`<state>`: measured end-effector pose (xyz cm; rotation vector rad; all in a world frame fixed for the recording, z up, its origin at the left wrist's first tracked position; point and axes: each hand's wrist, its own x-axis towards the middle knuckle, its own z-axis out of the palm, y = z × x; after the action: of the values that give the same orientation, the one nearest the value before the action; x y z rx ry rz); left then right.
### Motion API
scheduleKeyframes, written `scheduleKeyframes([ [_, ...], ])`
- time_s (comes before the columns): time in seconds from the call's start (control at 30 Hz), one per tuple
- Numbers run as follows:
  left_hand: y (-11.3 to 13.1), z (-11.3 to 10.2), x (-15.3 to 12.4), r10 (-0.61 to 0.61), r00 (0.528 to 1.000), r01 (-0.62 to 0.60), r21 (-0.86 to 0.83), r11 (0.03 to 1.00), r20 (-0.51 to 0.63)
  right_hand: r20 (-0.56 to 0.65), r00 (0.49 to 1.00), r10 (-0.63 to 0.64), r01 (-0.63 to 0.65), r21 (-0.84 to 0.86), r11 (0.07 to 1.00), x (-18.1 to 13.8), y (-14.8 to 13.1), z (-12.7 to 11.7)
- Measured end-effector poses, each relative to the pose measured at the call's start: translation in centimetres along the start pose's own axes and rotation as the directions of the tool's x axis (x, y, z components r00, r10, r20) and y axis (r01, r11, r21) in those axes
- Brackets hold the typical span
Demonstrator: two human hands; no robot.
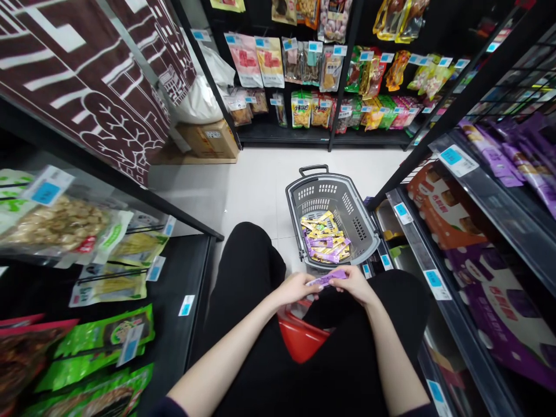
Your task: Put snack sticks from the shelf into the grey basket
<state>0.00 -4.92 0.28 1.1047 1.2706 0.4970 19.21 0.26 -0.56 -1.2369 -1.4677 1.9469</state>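
Note:
Between my two hands is a slim purple snack packet (326,279), held level just short of the basket's near rim. My left hand (296,289) pinches its left end. At the other end, the fingers of my right hand (353,284) are closed on the packet. Just beyond, a grey plastic shopping basket (367,202) stands on the floor, with several yellow and purple snack packets (325,238) lying loose in its bottom. A red plastic object (302,336) shows below my hands, between my legs; its full shape is hidden.
Shelves on the right hold purple packets (521,156) and printed display boxes (490,289). Bagged snacks hang from a rack (286,136) ahead. On the left stands another shelf (174,289) with hanging bags. A cardboard box (211,139) sits beside a patterned brown curtain (117,98).

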Motion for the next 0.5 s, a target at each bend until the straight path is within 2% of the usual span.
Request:
scheduleKeyframes([
  [0.07, 0.1, 0.2, 0.1, -0.01, 1.0, 0.012, -0.067, 0.998, 0.026, -0.006, 1.0, -0.003, 0.003, 0.009, 1.0, 0.5, 0.2, 0.8],
  [0.23, 0.1, 0.1, 0.3, -0.026, 0.997, 0.042, -0.208, 0.977, 0.078, -0.154, 0.988, -0.01, 0.022, 0.079, 0.997, 1.5, 0.3, 1.4],
  [0.5, 0.1, -0.7, -0.5, -0.015, 0.949, 0.13, -0.345, 0.929, 0.316, -0.242, 0.97, -0.027, 0.062, 0.135, 0.989, 0.7, 0.1, -1.4],
])
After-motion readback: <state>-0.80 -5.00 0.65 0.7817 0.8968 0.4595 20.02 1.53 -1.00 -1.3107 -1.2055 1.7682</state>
